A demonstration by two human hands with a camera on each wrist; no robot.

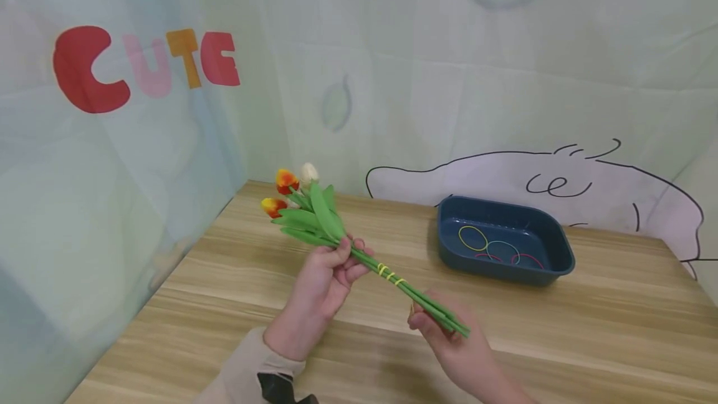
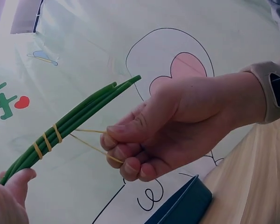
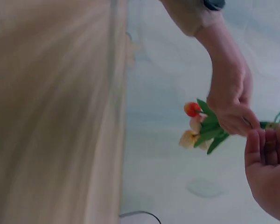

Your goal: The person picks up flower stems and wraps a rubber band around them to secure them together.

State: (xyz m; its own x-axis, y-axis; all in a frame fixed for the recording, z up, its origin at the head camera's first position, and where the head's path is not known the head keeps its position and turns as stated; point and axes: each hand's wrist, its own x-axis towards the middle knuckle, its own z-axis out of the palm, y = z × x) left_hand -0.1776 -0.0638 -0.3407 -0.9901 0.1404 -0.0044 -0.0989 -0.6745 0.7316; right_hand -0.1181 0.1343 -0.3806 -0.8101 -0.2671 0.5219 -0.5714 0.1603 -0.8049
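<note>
A bunch of tulips [image 1: 325,211], with red-yellow and white heads, green leaves and long green stems [image 2: 79,112], slants over the table. My left hand [image 1: 331,276] grips the stems just under the leaves. A yellow rubber band [image 2: 47,141] wraps the stems in several turns partway down. In the left wrist view, a loop of it is stretched out from the stems, and my right hand [image 2: 177,116] pinches that loop between thumb and fingers. From the head view, the right hand sits behind the stems' lower ends. The right wrist view has the left hand [image 3: 231,102] beside the blossoms.
A dark blue basin [image 1: 505,273] stands at the back right of the wooden table [image 1: 359,366], with several coloured rubber bands [image 1: 473,238] in it. Printed cloth [image 1: 449,80] hangs behind the table and along its left side.
</note>
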